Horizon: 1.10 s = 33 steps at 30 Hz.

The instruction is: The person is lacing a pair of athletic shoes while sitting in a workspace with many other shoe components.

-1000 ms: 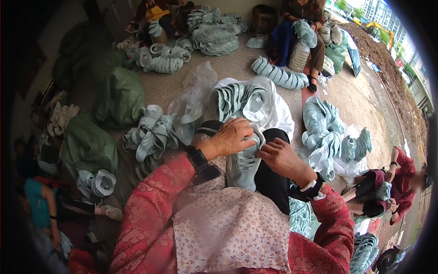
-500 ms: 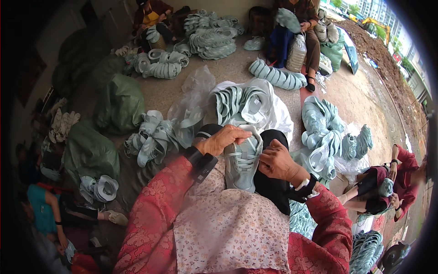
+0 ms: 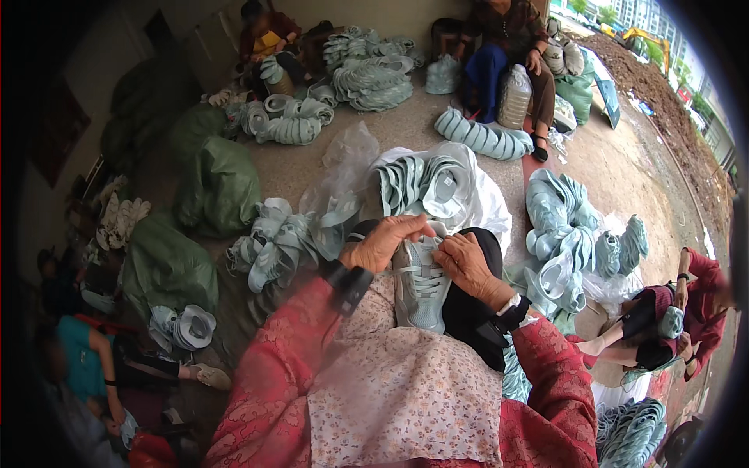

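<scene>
1 pale shoe (image 3: 421,300) is resting on the lap (image 3: 406,382), toe pointing toward 6 o'clock. The left hand (image 3: 388,242) is bending over it at 11 o'clock; the right hand (image 3: 471,269) is curling its fingers at 1 o'clock. Whether either is gripping laces (image 3: 426,282), I cannot tell.

dark green sacks (image 3: 218,187) rest close together on the floor (image 3: 421,117) at left. a translucent jug (image 3: 514,100) stands in front of a seated co-worker (image 3: 507,27). to its right, a lighter green sack (image 3: 576,95) stands just beside a tilted blue panel (image 3: 605,97). outdoors, a yellow excavator (image 3: 635,34) stands near brown soil (image 3: 663,92).
</scene>
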Tool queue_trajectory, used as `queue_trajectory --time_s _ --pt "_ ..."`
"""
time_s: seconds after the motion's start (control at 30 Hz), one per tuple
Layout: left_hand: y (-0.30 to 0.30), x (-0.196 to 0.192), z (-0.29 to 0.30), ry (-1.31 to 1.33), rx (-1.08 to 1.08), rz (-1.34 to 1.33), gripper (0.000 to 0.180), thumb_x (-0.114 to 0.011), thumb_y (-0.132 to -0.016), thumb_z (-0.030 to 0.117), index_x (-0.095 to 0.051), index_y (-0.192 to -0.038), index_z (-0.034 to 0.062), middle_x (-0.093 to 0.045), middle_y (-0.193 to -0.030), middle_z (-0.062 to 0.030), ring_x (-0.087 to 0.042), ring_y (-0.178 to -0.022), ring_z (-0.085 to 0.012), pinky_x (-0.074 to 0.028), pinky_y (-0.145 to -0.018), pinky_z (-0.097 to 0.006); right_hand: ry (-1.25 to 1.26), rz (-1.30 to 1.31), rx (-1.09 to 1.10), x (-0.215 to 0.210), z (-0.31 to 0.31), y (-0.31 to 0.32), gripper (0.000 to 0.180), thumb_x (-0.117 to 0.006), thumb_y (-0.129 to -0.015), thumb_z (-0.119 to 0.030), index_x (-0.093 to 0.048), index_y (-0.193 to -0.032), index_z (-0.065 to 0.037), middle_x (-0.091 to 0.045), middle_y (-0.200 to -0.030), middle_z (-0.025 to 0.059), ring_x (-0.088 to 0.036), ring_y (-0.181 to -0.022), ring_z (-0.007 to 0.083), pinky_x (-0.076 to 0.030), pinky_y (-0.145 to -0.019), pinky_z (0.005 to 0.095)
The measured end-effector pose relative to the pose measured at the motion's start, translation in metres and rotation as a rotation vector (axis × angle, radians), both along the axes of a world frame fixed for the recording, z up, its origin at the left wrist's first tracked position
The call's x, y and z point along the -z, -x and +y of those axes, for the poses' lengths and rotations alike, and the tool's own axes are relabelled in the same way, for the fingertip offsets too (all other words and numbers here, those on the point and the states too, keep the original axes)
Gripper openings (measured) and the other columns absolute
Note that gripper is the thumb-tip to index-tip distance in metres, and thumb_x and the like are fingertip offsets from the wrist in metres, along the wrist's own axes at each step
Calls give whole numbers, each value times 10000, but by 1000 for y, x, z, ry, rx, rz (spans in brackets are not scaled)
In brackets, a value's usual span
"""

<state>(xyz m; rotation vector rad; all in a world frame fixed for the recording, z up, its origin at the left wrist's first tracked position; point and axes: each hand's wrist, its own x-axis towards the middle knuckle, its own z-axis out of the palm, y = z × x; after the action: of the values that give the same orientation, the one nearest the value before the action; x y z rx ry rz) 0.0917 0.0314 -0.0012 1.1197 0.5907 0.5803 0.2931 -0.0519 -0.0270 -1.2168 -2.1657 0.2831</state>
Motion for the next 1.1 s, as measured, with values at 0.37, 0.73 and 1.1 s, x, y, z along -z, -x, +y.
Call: queue_trajectory --time_s 0.37,0.73,1.1 --pt "100 5 -83 436 269 64 541 -455 -978 502 -562 -1218 30 -584 -883 -36 -545 -659 -128 -463 -592 -260 356 1379 86 -45 -96 -44 371 -453 -994 -330 -428 -713 -89 -495 -636 45 -522 -571 162 -449 -565 304" --pt "139 44 -23 592 -368 -838 157 -460 -1002 134 -537 -1085 25 -416 -711 8 -402 -587 -100 -398 -546 -229 738 898 813 42 -255 -115 421 -558 -971 -315 -471 -620 -99 -402 -493 -26 -426 -398 110 -347 -404 290" --pt "270 -31 -51 179 -1194 -652 276 -492 -1007 207 -554 -1224 48 -559 -899 -16 -506 -711 -125 -446 -676 -252 243 151 448 -20 -109 -40 86 -640 -855 -88 -645 -906 -19 -617 -812 136 -643 -749 303 -493 -630 363"
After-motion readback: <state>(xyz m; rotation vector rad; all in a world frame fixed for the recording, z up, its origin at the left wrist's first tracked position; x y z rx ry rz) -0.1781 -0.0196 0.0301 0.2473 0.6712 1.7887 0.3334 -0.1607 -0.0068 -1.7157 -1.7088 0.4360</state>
